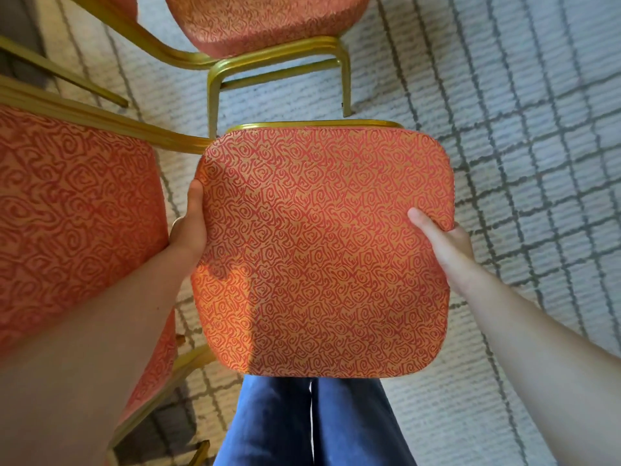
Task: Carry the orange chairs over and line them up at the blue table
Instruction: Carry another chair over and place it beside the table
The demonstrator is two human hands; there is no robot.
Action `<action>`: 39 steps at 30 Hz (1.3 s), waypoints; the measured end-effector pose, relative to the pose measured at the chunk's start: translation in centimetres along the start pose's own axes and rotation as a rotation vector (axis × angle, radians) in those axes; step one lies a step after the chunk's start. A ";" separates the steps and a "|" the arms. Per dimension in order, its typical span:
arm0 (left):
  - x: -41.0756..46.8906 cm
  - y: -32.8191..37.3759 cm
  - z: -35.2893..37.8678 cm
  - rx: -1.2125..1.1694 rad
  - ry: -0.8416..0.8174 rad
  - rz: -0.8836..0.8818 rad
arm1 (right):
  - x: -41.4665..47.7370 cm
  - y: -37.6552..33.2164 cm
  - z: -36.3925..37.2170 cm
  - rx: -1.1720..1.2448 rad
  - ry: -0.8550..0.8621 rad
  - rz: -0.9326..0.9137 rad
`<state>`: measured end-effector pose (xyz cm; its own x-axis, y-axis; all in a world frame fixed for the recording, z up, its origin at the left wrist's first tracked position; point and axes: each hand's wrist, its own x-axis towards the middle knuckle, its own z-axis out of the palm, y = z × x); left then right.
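Note:
An orange chair (322, 250) with a swirl-patterned cushion and a gold metal frame fills the centre of the head view, right in front of my legs. My left hand (190, 227) grips the cushion's left edge, thumb on top. On the right edge my right hand (443, 240) holds the cushion, thumb on the fabric and fingers underneath. A second orange chair (77, 210) stands close on the left, touching or nearly touching the held one. A third orange chair (268, 21) stands just beyond, at the top. The blue table is not in view.
Pale carpet (521, 129) with a grey grid pattern covers the floor, with open floor to the right. Gold chair legs (346, 82) stand just beyond the held chair. Another gold leg (67, 75) slants at the upper left.

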<state>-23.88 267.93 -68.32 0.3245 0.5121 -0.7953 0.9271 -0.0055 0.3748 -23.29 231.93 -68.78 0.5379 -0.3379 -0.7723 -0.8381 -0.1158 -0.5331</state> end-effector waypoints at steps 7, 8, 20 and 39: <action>-11.3 7.4 -1.8 0.085 -0.046 0.157 | -9.4 -3.7 -8.0 0.140 0.098 -0.062; -12.9 8.2 -1.9 0.086 -0.074 0.187 | -11.0 -4.0 -9.3 0.165 0.104 -0.062; -32.6 13.5 5.2 0.263 -0.314 0.687 | -26.6 0.1 -25.8 0.556 0.338 -0.051; -53.7 4.9 27.9 0.731 -0.715 0.905 | -39.5 21.3 -41.8 0.974 0.808 0.053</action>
<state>-31.51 216.50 -37.08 0.6838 -0.4642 -0.5630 0.1548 -0.6618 0.7335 -66.15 203.78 -35.19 0.0091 -0.8330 -0.5532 -0.2582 0.5325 -0.8061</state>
